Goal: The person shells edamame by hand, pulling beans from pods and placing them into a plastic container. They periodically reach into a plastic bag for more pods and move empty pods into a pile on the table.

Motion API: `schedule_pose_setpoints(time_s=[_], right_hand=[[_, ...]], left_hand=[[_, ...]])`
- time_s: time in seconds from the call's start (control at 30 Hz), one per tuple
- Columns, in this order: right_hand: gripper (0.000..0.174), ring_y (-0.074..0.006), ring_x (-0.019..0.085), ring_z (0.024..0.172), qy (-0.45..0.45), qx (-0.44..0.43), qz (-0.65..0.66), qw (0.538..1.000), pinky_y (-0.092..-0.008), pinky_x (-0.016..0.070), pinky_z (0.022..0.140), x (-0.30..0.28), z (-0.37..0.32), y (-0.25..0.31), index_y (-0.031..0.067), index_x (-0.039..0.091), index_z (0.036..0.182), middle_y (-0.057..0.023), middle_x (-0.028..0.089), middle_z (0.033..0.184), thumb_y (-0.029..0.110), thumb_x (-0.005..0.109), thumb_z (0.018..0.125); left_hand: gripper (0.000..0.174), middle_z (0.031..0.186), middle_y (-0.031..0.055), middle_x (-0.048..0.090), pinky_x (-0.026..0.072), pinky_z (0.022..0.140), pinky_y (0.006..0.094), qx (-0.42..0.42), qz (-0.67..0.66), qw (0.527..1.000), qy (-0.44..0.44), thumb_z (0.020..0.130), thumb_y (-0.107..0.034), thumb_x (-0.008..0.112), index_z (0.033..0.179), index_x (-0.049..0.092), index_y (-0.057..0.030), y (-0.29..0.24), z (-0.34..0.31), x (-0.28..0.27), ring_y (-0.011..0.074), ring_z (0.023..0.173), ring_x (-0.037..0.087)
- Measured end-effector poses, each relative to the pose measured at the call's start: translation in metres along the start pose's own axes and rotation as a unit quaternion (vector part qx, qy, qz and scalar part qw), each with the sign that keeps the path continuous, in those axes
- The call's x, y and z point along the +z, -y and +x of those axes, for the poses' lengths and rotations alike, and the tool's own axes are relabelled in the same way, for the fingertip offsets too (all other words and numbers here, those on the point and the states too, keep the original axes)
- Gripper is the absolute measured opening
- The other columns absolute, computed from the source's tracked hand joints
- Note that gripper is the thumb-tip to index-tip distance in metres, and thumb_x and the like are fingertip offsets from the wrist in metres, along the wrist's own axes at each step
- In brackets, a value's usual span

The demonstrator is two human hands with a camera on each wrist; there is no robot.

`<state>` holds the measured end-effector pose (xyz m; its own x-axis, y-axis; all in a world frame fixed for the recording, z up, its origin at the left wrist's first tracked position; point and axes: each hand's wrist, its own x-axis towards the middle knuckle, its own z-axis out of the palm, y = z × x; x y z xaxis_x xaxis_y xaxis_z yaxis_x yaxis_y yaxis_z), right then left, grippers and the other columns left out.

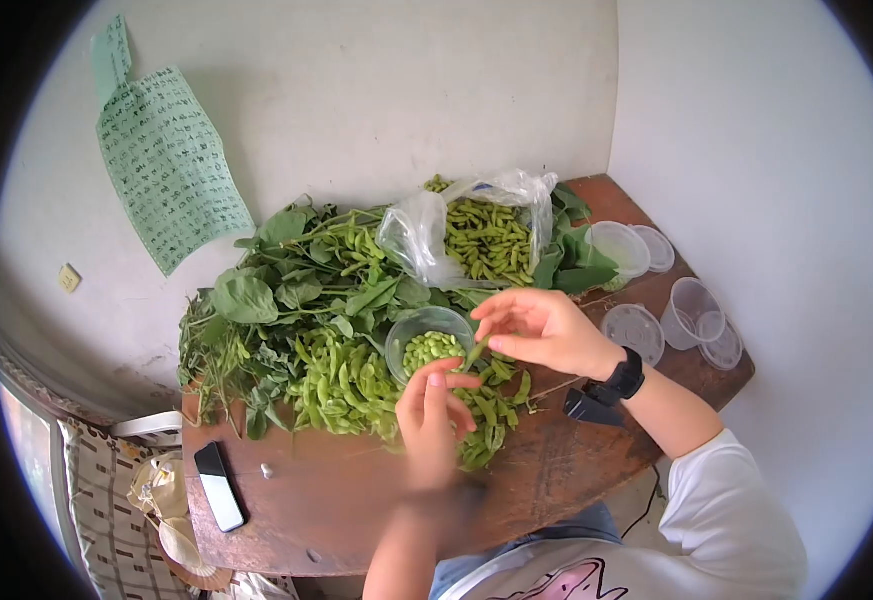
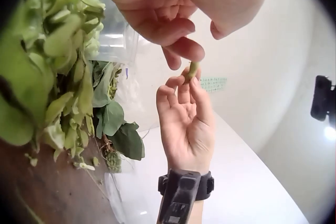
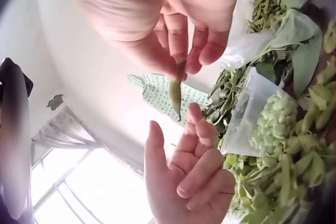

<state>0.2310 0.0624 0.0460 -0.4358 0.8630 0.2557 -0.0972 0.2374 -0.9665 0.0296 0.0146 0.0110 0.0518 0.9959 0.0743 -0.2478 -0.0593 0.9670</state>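
Note:
A single green pod point(image 3: 176, 94) hangs from the thumb and fingertips of my right hand point(image 1: 555, 335), which pinches its upper end. Just below and to the left, my left hand point(image 1: 431, 425) is held palm up with the fingers partly bent; in the right wrist view the left hand point(image 3: 189, 176) has a gap between it and the pod's tip. Behind the hands stands a clear round tub point(image 1: 397, 345) with shelled green beans point(image 1: 431, 349) in it. A heap of pods point(image 1: 342, 390) lies left of the tub.
Leafy stalks point(image 1: 277, 290) cover the table's back left. Behind the tub is a plastic bag point(image 1: 419, 238) of pods. Empty tubs point(image 1: 694, 312) and lids point(image 1: 634, 333) stand at the right. A phone point(image 1: 220, 487) lies front left on the brown table point(image 1: 327, 500).

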Motion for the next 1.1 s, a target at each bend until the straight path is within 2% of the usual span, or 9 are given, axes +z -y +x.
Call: schedule_pose_setpoints(time_s=[0.3,0.47,0.57,0.73,0.83,0.9,1.0,1.07,1.1], right_hand=[[0.036,-0.014,0.063,0.109,0.012,0.016,0.046,0.999,-0.0296,0.0514,0.094,0.007,-0.021,-0.021,0.0004,0.058,0.13,-0.0085,0.067,0.117,-0.004,0.06,0.094],[0.026,-0.0106,0.064,0.098,-0.029,0.134,0.064,0.988,-0.0254,0.0529,0.084,0.008,-0.03,-0.021,0.0003,0.067,0.116,-0.0042,0.068,0.111,0.006,0.071,0.091],[0.017,-0.0101,0.062,0.094,-0.012,0.018,-0.016,1.0,-0.0244,0.0511,0.079,0.008,-0.029,-0.019,-0.0021,0.069,0.108,-0.0043,0.064,0.107,0.004,0.069,0.092],[0.016,-0.0137,0.062,0.097,0.006,0.032,0.102,0.994,-0.0262,0.0509,0.083,0.009,-0.034,-0.018,-0.0037,0.069,0.108,-0.0054,0.058,0.11,-0.002,0.066,0.093],[0.016,-0.0146,0.062,0.099,0.035,0.01,0.005,0.999,-0.0271,0.0514,0.086,0.007,-0.037,-0.017,-0.0038,0.068,0.109,-0.0057,0.058,0.111,-0.002,0.065,0.093],[0.017,-0.0144,0.062,0.099,0.043,0.012,0.039,0.998,-0.0272,0.0512,0.086,0.007,-0.039,-0.02,-0.0029,0.069,0.11,-0.0057,0.058,0.112,-0.001,0.065,0.093],[0.018,-0.0128,0.061,0.098,0.057,0.002,0.069,0.996,-0.0265,0.0504,0.084,0.006,-0.038,-0.028,0.0008,0.071,0.11,-0.0047,0.06,0.112,0.003,0.068,0.093],[0.018,-0.012,0.061,0.096,0.056,0.025,-0.066,0.996,-0.0254,0.0493,0.083,0.006,-0.039,-0.026,0.0024,0.072,0.109,-0.0035,0.061,0.11,0.005,0.07,0.091],[0.018,-0.0118,0.06,0.096,0.054,0.031,-0.032,0.998,-0.0246,0.0488,0.082,0.007,-0.039,-0.028,0.0026,0.072,0.108,-0.003,0.061,0.108,0.005,0.071,0.091]], left_hand=[[0.024,0.089,0.009,0.071,0.0363,0.04,0.0191,-0.079,0.014,0.993,0.092,0.103,-0.022,0.055,0.106,0.061,0.0012,0.009,-0.001,0.004,0.0075,0.051,0.056],[0.023,0.091,0.0082,0.07,0.038,0.042,0.0185,-0.078,0.063,0.992,0.08,0.103,-0.022,0.056,0.104,0.062,0.0006,0.008,-0.007,0.011,0.0068,0.055,0.058],[0.023,0.093,0.0081,0.07,0.0397,0.044,0.0179,-0.112,0.037,0.989,0.092,0.103,-0.022,0.056,0.105,0.063,0.0008,-0.004,-0.005,0.011,0.0061,0.06,0.059],[0.023,0.095,0.007,0.069,0.0413,0.046,0.0174,-0.151,0.037,0.969,0.193,0.104,-0.02,0.054,0.106,0.064,0.0012,-0.012,0.001,0.003,0.0052,0.062,0.058],[0.022,0.091,0.005,0.068,0.0397,0.046,0.0175,-0.173,0.0,0.96,0.219,0.104,-0.019,0.054,0.104,0.064,0.0003,0.002,0.004,-0.005,0.0045,0.06,0.055],[0.021,0.087,0.0029,0.066,0.0356,0.044,0.0179,-0.247,-0.077,0.935,0.242,0.104,-0.019,0.055,0.102,0.065,-0.0005,0.01,0.002,-0.012,0.0039,0.057,0.051],[0.021,0.084,0.0011,0.063,0.0324,0.044,0.0185,-0.247,-0.067,0.934,0.249,0.104,-0.02,0.056,0.102,0.064,-0.0004,0.012,0.0,-0.017,0.0034,0.057,0.048],[0.022,0.079,0.0001,0.061,0.0305,0.043,0.0186,-0.243,-0.067,0.939,0.235,0.104,-0.02,0.056,0.1,0.065,-0.0004,0.01,-0.001,-0.016,0.0036,0.053,0.045],[0.023,0.075,-0.0004,0.06,0.0293,0.043,0.0184,-0.242,-0.057,0.937,0.244,0.104,-0.021,0.056,0.098,0.066,-0.0004,0.009,-0.003,-0.017,0.0034,0.052,0.043]])
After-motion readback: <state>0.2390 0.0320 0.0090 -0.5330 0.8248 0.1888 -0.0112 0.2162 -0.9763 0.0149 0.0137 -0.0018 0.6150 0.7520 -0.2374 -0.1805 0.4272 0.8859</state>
